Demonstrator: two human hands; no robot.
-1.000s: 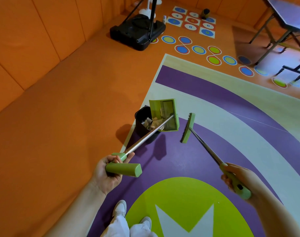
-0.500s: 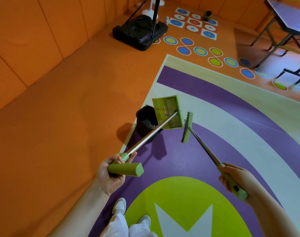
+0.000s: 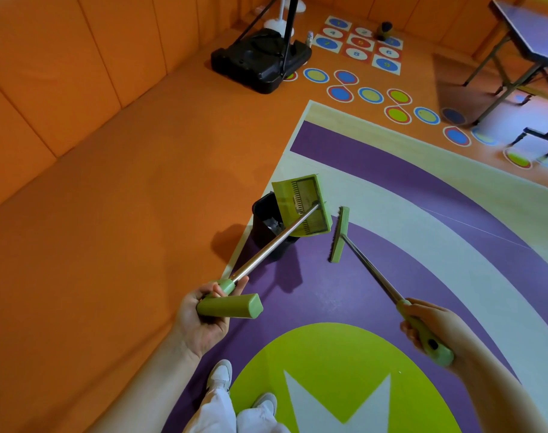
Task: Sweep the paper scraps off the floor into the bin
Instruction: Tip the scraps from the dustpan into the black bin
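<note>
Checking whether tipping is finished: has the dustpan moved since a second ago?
Yes. The dustpan has swung up and away from the bin, its pan now empty.

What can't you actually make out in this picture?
- Inside of the bin, head view: the dustpan covers most of its mouth, so the contents are unclear.
- Broom bristles: turned away, barely showing.
- Table: cut off by the right edge.
- Small dark thing on the number squares: too small to identify.
</note>
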